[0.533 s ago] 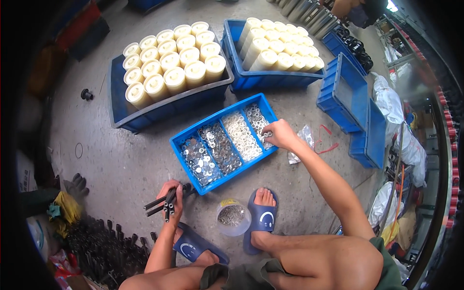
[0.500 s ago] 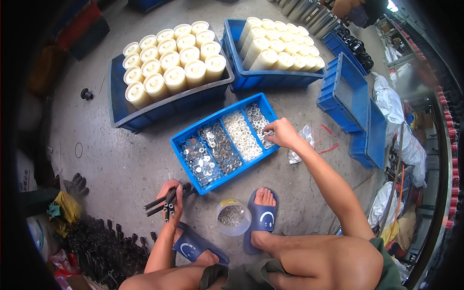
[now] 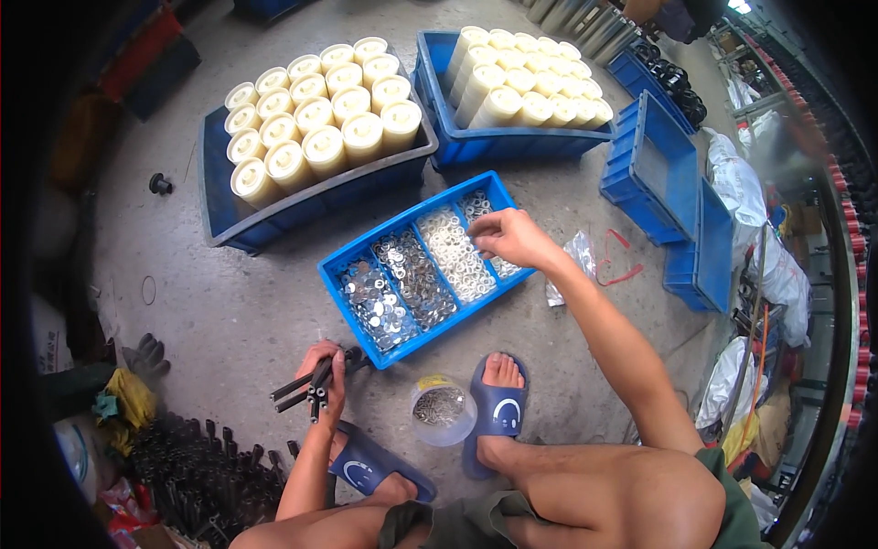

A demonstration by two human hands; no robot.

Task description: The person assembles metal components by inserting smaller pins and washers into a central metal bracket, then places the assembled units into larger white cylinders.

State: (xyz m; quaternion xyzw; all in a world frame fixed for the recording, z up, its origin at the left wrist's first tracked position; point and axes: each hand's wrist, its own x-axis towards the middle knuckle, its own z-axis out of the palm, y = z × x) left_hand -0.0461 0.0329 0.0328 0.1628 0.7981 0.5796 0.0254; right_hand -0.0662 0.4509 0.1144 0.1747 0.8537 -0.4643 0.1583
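My left hand (image 3: 329,362) is closed around several black rods (image 3: 294,392) with hollow ends, held near the front left corner of a blue divided tray (image 3: 457,318). The tray lies on the floor, tilted from square to me. Its compartments hold flat silver discs (image 3: 373,306), metal washers (image 3: 416,274), white washers (image 3: 457,256) and small silver rings (image 3: 476,205). Above the divider between the white washers and the silver rings is my right hand (image 3: 517,240). Its fingers are bent and drawn together; whatever is between their tips is hidden.
A clear tub (image 3: 445,435) of small metal parts stands between my slippered feet. Behind the tray are two blue crates (image 3: 320,209) (image 3: 521,146) of cream cylinders. Empty blue crates (image 3: 654,165) stand right; black rods (image 3: 197,467) are piled lower left, and a plastic bag (image 3: 578,256) lies beside the tray.
My right hand has lifted out of the far right compartment and shifted left toward the white washers. My left hand still holds the rods in about the same place.
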